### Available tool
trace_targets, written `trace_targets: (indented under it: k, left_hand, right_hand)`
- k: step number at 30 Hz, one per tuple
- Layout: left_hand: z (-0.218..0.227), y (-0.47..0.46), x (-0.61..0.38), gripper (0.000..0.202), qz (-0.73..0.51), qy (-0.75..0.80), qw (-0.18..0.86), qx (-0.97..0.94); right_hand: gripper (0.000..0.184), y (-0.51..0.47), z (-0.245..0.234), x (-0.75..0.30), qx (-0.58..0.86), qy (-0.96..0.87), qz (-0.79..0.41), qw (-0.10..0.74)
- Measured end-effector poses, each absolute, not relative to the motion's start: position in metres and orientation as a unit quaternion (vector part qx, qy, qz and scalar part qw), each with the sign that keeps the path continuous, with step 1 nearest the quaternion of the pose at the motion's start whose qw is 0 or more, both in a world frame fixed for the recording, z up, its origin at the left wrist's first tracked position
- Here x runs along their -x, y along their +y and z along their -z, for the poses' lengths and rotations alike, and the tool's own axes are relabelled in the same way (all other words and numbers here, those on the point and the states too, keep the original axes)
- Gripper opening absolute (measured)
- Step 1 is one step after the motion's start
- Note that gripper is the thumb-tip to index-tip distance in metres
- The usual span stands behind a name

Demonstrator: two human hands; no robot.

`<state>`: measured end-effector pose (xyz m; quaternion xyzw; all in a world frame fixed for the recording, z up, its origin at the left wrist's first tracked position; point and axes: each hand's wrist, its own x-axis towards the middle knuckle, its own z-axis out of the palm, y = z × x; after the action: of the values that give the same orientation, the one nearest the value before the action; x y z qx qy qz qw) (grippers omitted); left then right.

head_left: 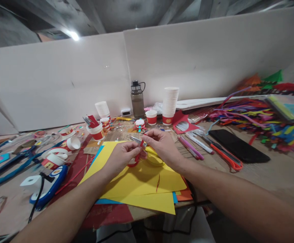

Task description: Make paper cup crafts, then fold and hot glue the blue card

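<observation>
Far left of the bench, a blue-and-white device [49,189] with a black cord; behind it, a tipped paper cup [73,143], then an upright cup [98,132] of red sticks. Next, my left hand [125,153], over yellow sheets [139,189], thumb and fingertips pinching a red strip [142,143]. That strip sits between my two hands, beside the steel blades of the scissors [136,138], which point leftward. Behind stands a dark bottle [138,105]. My right hand [160,145]: thumb and index nearly together at the strip's upper end, the scissors' yellow handles just under the palm; I cannot tell whether these fingers press strip or blade. Beyond it, a cup stack [171,104]. Further right, purple markers [191,147], an orange cutter [226,157], a black phone [239,145] just beside it, and a heap of coloured strips [248,116].
</observation>
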<state>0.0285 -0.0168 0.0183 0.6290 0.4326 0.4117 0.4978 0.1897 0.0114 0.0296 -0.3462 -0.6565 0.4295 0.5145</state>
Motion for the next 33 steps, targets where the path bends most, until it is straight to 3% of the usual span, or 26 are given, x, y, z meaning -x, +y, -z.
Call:
trace_targets:
  k: [15, 33]
  left_hand:
    - [-0.032, 0.003, 0.001, 0.023, -0.483, 0.473, 0.387, -0.627]
    - [-0.033, 0.008, 0.006, 0.021, -0.583, 0.389, 0.512, -0.497]
  right_hand:
    - [0.022, 0.019, -0.029, -0.195, 0.385, -0.709, -0.335, 0.488]
    - [0.013, 0.015, -0.018, -0.189, 0.383, -0.777, -0.282, 0.414]
